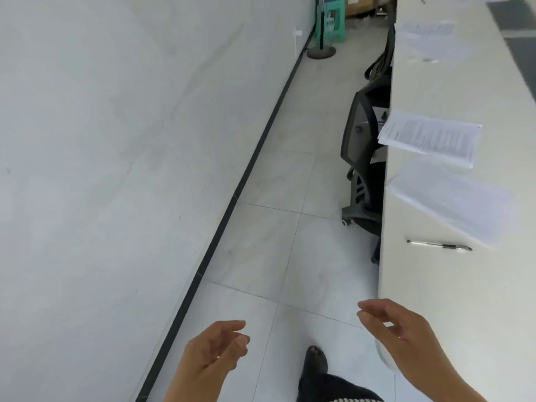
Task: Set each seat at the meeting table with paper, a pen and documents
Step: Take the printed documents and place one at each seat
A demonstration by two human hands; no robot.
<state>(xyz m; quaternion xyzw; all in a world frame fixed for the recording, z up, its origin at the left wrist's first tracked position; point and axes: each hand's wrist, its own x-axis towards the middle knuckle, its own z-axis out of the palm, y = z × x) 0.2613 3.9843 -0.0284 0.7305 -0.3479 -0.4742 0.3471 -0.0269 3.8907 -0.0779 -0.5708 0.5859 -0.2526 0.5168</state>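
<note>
Currently: both hands empty beside meeting table.
Left hand and right hand loosely curled, holding nothing; on table, pen just beside blank paper, printed documents beyond.

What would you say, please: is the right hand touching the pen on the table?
Apart. The head view shows bare table between the right hand and the pen.

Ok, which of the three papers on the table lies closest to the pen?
The pale sheet, between the pen and the darkly printed document; the third set lies farthest.
</note>
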